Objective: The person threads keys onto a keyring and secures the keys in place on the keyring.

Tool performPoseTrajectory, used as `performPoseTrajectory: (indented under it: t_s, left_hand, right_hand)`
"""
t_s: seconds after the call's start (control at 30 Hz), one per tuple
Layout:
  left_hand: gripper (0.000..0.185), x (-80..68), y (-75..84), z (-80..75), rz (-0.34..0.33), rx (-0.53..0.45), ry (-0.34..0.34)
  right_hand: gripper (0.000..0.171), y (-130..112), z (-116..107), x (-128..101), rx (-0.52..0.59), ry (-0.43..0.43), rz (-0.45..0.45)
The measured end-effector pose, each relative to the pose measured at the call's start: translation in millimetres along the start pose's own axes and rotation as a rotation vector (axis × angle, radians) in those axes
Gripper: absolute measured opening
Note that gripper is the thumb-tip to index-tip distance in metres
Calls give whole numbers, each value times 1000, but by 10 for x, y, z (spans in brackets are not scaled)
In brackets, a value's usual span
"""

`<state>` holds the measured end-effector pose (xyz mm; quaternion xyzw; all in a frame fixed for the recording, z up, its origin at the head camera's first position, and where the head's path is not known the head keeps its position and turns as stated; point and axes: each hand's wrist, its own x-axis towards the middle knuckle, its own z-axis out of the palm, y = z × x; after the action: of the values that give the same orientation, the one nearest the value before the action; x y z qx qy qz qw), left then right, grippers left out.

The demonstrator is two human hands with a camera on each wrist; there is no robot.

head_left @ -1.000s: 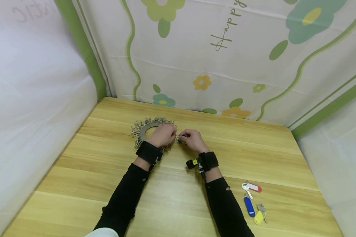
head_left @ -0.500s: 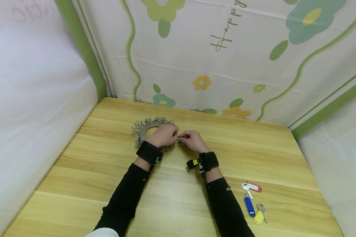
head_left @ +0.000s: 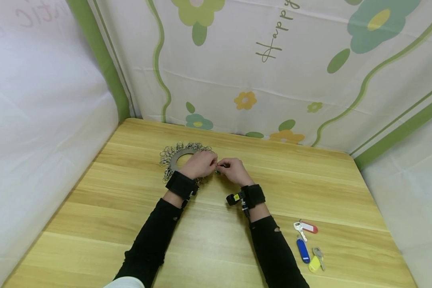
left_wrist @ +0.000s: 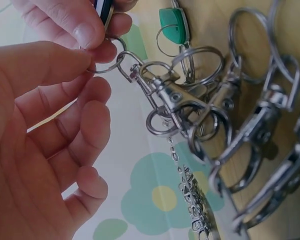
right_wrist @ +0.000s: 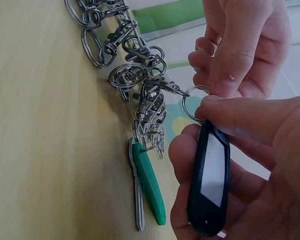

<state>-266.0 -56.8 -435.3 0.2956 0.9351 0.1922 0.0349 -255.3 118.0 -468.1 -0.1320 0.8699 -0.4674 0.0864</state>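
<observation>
My left hand (head_left: 200, 164) pinches a small metal split ring (right_wrist: 185, 107) between thumb and forefinger. That ring is linked to a swivel clasp (left_wrist: 175, 95) on a flat grey metal hoop (head_left: 173, 161) lined with many clasps and rings. Opposite it, my right hand (head_left: 235, 171) holds a black key tag (right_wrist: 208, 175) with a white label, its thumb at the tag's top by the split ring. Both hands' fingertips nearly meet at the hoop's right side. Beside them a green key tag (right_wrist: 151, 185) and a key (right_wrist: 137, 195) hang from another ring.
At the right front of the wooden table (head_left: 209, 248) lie a red key tag (head_left: 309, 228), a blue one (head_left: 303, 251), a yellow one (head_left: 314, 264) and silver keys (head_left: 300, 230). A flowered cloth (head_left: 216, 80) stands behind the table.
My left fingertips have shifted slightly right toward the right hand. The right hand keeps nearly the same place, and the hoop and loose tags have not moved.
</observation>
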Motion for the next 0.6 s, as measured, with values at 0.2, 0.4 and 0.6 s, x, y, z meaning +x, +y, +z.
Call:
performPoseTrajectory:
  t_s: [0.2,0.4,0.6]
  left_hand:
    - [11,4,-28,5,-21,-2,-14]
    - [14,1,-63,14,-33,-4,-32]
    - [15,-2,-63,9,-17,-12,-15]
  right_hand:
    - [12,0,-3,0,-7,-2,16]
    - [14,2,-6,3,1,-3,24]
    - [15,13,-11,3,-7,-9,28]
